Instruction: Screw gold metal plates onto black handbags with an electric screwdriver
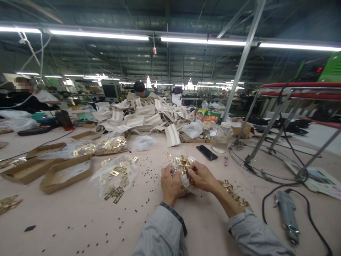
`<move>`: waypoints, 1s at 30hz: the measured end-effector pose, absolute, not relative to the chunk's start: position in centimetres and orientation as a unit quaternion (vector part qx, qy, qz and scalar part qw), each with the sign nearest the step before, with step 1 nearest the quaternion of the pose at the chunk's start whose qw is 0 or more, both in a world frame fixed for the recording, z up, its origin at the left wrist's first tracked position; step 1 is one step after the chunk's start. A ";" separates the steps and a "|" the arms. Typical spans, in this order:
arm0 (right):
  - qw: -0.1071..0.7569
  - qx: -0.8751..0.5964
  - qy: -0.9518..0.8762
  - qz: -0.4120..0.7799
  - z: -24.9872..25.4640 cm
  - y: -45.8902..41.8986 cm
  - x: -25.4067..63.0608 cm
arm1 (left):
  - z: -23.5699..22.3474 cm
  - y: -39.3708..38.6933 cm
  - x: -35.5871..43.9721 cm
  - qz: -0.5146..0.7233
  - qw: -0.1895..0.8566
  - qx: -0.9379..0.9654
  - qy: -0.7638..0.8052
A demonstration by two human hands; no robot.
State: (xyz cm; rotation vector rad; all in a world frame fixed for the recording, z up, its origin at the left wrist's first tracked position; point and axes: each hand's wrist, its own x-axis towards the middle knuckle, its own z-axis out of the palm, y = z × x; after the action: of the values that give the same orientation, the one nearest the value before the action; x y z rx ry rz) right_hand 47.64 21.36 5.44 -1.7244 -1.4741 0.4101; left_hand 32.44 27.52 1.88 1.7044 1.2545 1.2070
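A clear plastic bag (pixel 184 177) filled with gold metal pieces (pixel 183 161) sits on the table in front of me, its mouth spread apart. My left hand (pixel 171 182) is closed on the bag's left side, thumb pressed against the plastic. On the other side, my right hand (pixel 201 175) has its fingers bent and pinched at the bag's rim, beside the gold pieces; the fingertips are partly hidden. Loose gold metal fittings (pixel 231 192) lie under and beyond my right forearm. To the left, flat gold buckle plates (pixel 117 192) rest on an opened plastic bag (pixel 99 179).
Cardboard trays (pixel 68 174) stand at left. A heap of beige strap pieces (pixel 144 113) covers the back. At right are a phone (pixel 206 152), a jar (pixel 222 138), a metal-legged stool (pixel 262 142) and a corded electric screwdriver (pixel 287 215). Small black bits dot the tabletop. People sit further back.
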 end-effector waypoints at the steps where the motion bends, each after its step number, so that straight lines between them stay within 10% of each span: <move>1: 0.421 -0.679 -0.574 0.178 5.5 21.3 47.9 | 2.0 27.5 32.4 0.463 0.346 0.658 0.483; 13: 0.404 -0.705 -0.517 0.271 9.0 17.0 57.2 | 1.7 27.9 32.6 0.452 0.339 0.664 0.490; 18: 0.388 -0.789 -0.467 0.098 9.2 16.3 59.2 | 1.9 27.9 32.5 0.450 0.340 0.665 0.490; 24: 0.537 -0.715 -0.445 0.055 9.7 17.5 56.3 | 1.7 28.0 32.6 0.453 0.332 0.666 0.492; 30: 0.500 -0.650 -0.562 0.106 7.9 19.4 50.0 | 1.4 28.1 32.5 0.469 0.340 0.666 0.470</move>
State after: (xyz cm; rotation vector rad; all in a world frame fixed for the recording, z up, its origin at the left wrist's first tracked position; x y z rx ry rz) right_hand 50.02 19.43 7.88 -1.5724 -1.3601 0.2575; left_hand 32.50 28.05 1.38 1.7341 1.2238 1.2196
